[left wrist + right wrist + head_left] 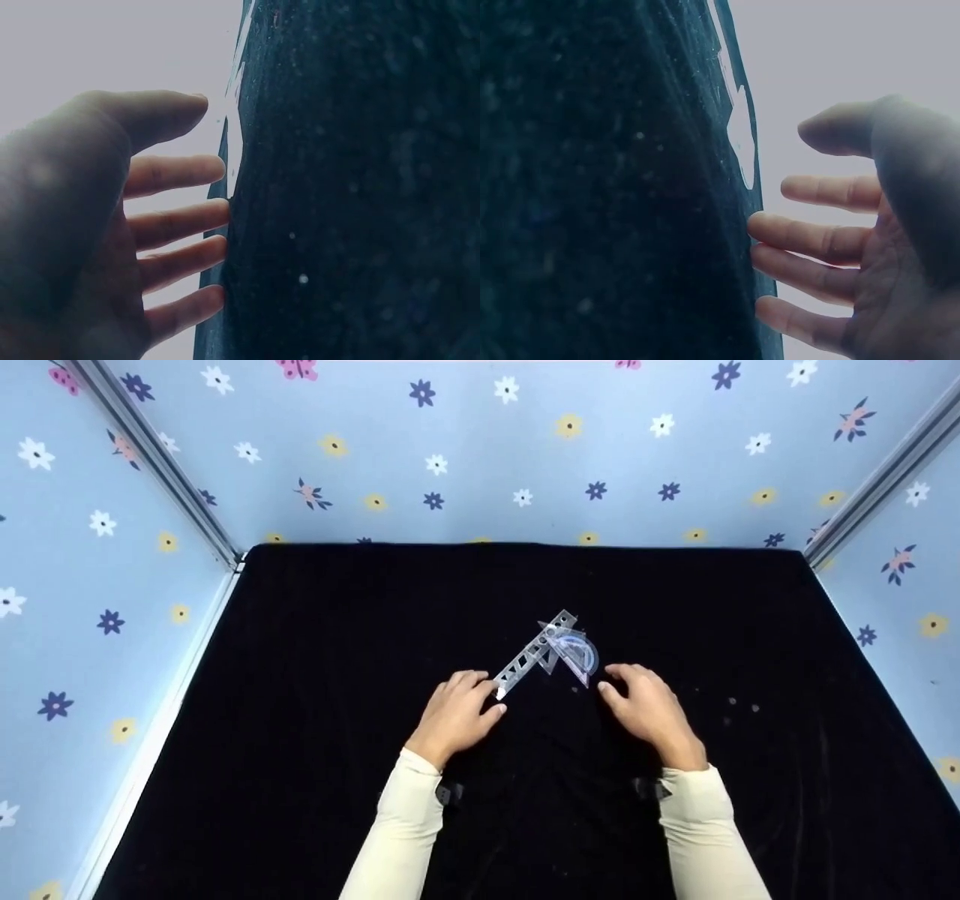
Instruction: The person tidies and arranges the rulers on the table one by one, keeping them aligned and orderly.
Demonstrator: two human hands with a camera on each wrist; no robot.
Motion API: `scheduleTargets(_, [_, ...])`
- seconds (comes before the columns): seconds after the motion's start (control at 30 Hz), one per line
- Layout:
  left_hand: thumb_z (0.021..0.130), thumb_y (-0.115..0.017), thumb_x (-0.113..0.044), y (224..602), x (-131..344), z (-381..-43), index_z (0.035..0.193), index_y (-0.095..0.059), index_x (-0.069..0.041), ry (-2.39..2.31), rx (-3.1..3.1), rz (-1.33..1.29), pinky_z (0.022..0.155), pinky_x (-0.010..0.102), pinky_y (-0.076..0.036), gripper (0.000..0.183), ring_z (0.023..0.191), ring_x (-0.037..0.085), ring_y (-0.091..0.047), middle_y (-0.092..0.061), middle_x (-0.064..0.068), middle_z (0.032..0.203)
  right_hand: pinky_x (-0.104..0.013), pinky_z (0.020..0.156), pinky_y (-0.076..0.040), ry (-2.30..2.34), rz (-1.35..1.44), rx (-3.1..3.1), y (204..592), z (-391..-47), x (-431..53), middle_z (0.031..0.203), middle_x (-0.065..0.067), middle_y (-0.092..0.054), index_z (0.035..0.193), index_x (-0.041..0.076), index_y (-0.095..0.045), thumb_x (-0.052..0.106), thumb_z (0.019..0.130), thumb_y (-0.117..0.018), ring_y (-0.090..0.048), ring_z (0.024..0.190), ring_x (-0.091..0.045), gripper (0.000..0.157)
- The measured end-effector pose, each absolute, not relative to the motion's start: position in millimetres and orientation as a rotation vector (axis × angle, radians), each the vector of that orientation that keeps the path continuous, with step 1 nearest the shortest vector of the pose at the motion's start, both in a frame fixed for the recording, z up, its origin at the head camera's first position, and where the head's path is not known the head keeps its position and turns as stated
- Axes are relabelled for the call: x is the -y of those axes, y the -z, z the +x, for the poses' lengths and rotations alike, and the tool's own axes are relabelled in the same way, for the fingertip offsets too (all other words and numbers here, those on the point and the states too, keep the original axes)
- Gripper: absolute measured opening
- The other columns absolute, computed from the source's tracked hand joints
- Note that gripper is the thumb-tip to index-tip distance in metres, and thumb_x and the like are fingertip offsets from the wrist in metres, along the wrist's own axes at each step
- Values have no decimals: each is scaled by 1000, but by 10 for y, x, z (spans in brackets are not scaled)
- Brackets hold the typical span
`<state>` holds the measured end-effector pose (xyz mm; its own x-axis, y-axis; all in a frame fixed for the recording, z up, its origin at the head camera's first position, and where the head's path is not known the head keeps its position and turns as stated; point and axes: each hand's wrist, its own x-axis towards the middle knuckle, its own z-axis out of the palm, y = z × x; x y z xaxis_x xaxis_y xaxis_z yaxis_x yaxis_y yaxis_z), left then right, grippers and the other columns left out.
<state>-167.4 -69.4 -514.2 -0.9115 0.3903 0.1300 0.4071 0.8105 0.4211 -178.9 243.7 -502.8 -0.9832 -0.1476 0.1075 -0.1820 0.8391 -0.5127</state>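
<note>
A clear plastic straight ruler (531,656) lies slanted on the black cloth (315,675), overlapping a clear set square and a bluish protractor (577,654) at its far end. My left hand (459,712) rests on the cloth with relaxed fingers beside the ruler's near end, holding nothing. My right hand (646,706) hovers just right of the protractor, its fingers loosely spread and empty. In the left wrist view the left hand's fingers (180,225) are straight, their tips touching the cloth. The right wrist view shows the right hand's fingers (817,240) straight, their tips at the cloth.
Blue walls with a flower print (487,450) enclose the cloth on three sides, with metal corner posts (157,457) at back left and back right. A few pale specks (739,709) dot the cloth right of the right hand.
</note>
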Motion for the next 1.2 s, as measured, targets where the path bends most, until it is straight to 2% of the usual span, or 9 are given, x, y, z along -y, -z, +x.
scheduleTargets(0.37, [96, -64, -38, 5129, 701, -1685, 126, -69, -10, 716, 2950, -618, 103, 48, -42, 42, 130, 27, -50, -59, 8, 137, -55, 90, -48, -819, 263, 3013, 4876, -2072, -2374, 113, -12, -69, 123, 8, -69, 32, 96, -63, -63, 106, -32, 36])
scheduleTargets(0.6, [96, -63, -38, 5115, 702, -1697, 121, -73, -12, 705, 2967, -640, 102, 46, -44, 37, 126, 25, -52, -59, 6, 133, -55, 88, -49, -825, 252, 2996, 4877, -2270, -2288, 109, -10, -69, 117, 8, -71, 27, 94, -63, -64, 102, -31, 31])
scheduleTargets(0.9, [97, -63, -37, 5115, 747, -1686, 120, -74, -12, 698, 2972, -621, 93, 42, -47, 35, 109, 23, -54, -59, 3, 117, -39, 84, -48, -1171, 124, 2816, 4895, -2589, -2044, 95, -10, -71, 103, 2, -75, 17, 93, -63, -62, 89, -25, 22])
scheduleTargets(1.03, [97, -63, -37, 5110, 742, -1677, 120, -74, -12, 672, 2979, -621, 92, 42, -47, 36, 107, 23, -54, -58, 3, 115, -38, 87, -47, -1182, 92, 2824, 4899, -2691, -2011, 97, -10, -72, 103, 3, -75, 16, 91, -63, -62, 91, -25, 21])
scheduleTargets(1.2, [97, -63, -37, 5109, 728, -1658, 121, -72, -11, 665, 2989, -606, 93, 42, -46, 37, 108, 23, -54, -57, 4, 117, -41, 91, -47, -1166, 121, 2891, 4879, -2781, -1962, 105, -12, -71, 111, 2, -72, 16, 93, -62, -62, 98, -27, 25])
